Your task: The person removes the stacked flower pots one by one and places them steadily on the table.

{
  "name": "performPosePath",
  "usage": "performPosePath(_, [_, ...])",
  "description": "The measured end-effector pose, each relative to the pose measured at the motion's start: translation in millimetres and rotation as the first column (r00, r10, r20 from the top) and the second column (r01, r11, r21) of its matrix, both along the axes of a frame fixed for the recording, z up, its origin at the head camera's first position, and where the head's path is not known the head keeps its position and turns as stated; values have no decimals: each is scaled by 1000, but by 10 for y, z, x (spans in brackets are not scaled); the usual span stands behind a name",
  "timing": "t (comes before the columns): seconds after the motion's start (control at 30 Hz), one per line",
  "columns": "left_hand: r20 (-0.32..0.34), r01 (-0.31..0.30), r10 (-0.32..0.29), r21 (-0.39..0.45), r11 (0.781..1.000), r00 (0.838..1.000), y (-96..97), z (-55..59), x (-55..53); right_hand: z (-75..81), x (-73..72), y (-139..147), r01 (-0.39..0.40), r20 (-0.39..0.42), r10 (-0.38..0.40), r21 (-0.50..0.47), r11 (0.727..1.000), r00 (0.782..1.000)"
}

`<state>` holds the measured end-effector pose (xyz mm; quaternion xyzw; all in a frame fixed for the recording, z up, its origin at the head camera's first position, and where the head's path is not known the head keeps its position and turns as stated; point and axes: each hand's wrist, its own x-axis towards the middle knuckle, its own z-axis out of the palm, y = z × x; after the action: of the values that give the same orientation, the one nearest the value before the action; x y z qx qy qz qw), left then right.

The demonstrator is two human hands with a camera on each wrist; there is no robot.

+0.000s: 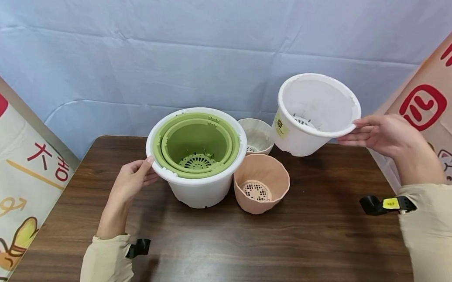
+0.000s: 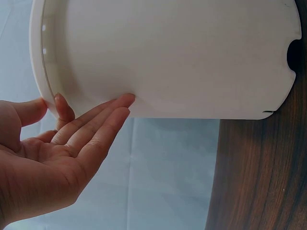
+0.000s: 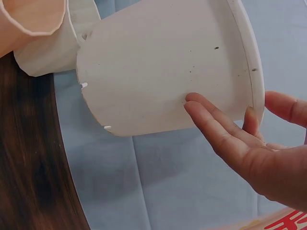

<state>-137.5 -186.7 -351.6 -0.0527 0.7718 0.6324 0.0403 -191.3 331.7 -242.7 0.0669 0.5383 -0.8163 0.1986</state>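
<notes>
My left hand (image 1: 130, 180) pinches the near left rim of a large white flowerpot (image 1: 200, 194), which stands on the table. Inside that pot nest green flowerpots (image 1: 202, 139) with a slotted base. In the left wrist view the thumb lies at the rim and the long fingers reach along the outer wall. On the right, my right hand (image 1: 387, 137) grips the rim of another white flowerpot (image 1: 319, 99), raised at the back of the table and tilted. It has a yellowish label (image 1: 281, 126) and drainage slots. Two fingers touch its outer wall in the right wrist view.
Between the two white pots sit a peach faceted flowerpot (image 1: 262, 172) and, behind it, an off-white one (image 1: 255, 134). The dark wooden table (image 1: 265, 253) meets a pale blue cloth (image 1: 157, 57) at the back. Printed banners (image 1: 431, 81) hang at both sides.
</notes>
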Motion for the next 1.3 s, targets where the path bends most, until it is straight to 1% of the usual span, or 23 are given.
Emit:
performPosePath(0.1, [1,2,-2,-1,1000,1000,-1,1,1,-10,10,26,-4,14,4,-2,1000,1000])
performPosePath(0.23, [7,7,-7,1,1000,1000,-4,-5,2,-29,17,58,0,14,0,6,1000,1000])
performPosePath(0.43, [6,15,-15,-1,1000,1000,-8,-12,5,-82,4,114,37,32,-38,17,999,999])
performPosePath(0.53, [4,14,-14,0,1000,1000,-6,-9,4,-122,0,142,26,43,-26,-3,1000,999])
performPosePath(0.63, [3,7,-7,5,1000,1000,1,-4,3,-163,11,156,14,43,-14,8,1000,999])
performPosePath(0.83, [-2,3,-3,5,1000,1000,6,-1,4,-232,46,132,73,69,-78,75,995,995])
performPosePath(0.93, [-3,3,-3,6,1000,1000,6,-1,4,-284,44,139,77,62,-82,78,994,995])
performPosePath(1.07, [-2,2,-2,1,1000,1000,6,0,3,-371,30,173,46,65,-45,-14,999,997])
performPosePath(1.17, [1,1,-1,2,1000,1000,5,1,1,-445,25,193,15,73,-9,-84,996,997])
performPosePath(1.3, [5,2,-2,5,1000,1000,5,1,-2,-537,28,200,-2,72,9,-88,996,997])
